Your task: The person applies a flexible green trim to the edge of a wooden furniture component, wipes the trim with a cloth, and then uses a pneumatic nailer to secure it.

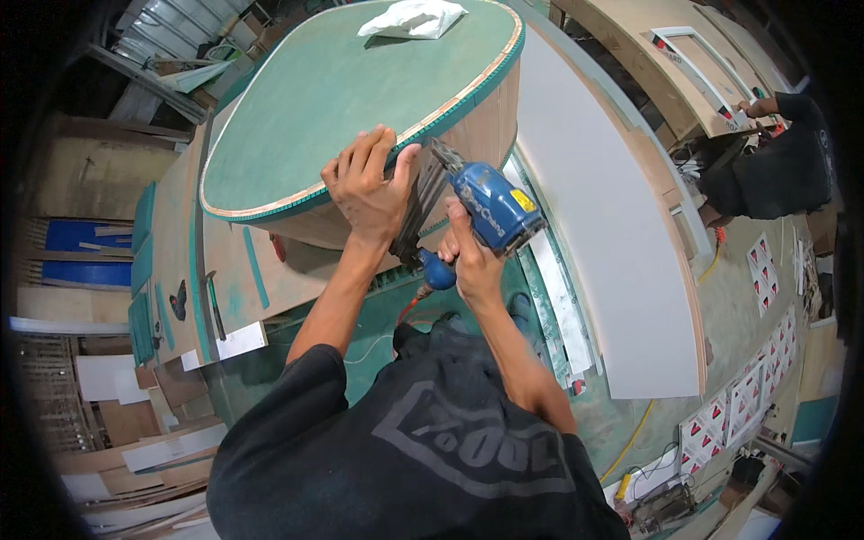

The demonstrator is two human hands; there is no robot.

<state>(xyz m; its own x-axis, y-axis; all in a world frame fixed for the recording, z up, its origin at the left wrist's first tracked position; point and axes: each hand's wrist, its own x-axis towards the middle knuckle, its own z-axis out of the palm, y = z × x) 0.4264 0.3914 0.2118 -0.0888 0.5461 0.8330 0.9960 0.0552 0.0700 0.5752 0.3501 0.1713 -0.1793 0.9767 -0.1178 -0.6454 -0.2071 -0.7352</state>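
Note:
A large rounded panel (342, 99) with a green top stands in front of me, with a pale wooden border and a teal strip (486, 97) along its rim. My left hand (367, 184) rests on the near rim, fingers stretched up over the edge and thumb apart. In my right hand (472, 256) is the handle of a blue nail gun (495, 207), its nose close to the teal strip just right of my left hand. A dark magazine runs beside my left wrist. From the blue end of the handle hangs an orange air hose (412, 304).
A crumpled white plastic bag (414, 18) lies on the green top. At left, a hammer (214, 306) and teal strips (255, 267) lie on a wooden board. A long curved white panel (603, 207) stands at right. Farther right, another person (774, 162) works at a bench.

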